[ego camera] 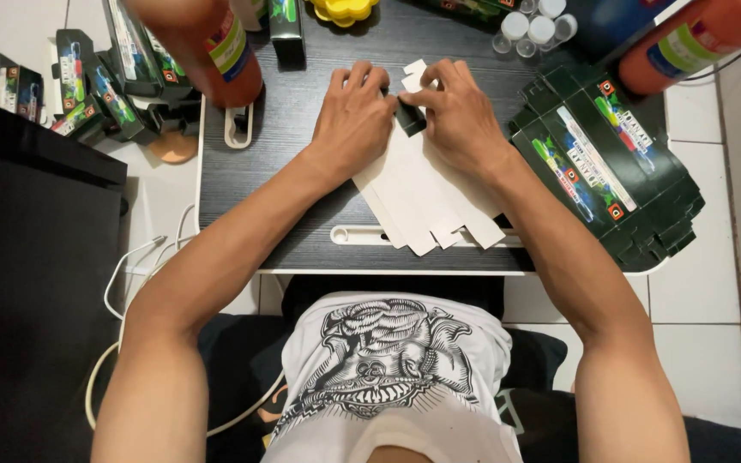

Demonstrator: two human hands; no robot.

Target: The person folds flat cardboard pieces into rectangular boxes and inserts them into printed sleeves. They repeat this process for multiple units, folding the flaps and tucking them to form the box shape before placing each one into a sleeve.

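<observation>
Both hands are pinching the same flat carton blank [426, 193], white side up, in the middle of the dark lap desk [293, 120]: left hand [355, 116] and right hand [460, 116] grip the dark flap at the top. Imo the risk is a crooked crease w/ thumbs this close, or an elbow nudging the stack of green flats [611, 163] off the right edge, bc it already overhangs.

Left hand [355, 116]: palm down, fingers curled, thumb tip meeting the right hand. Right hand [459, 116]: palm down, fingertips pinching inward. Both forearms bare, converging forward.
</observation>
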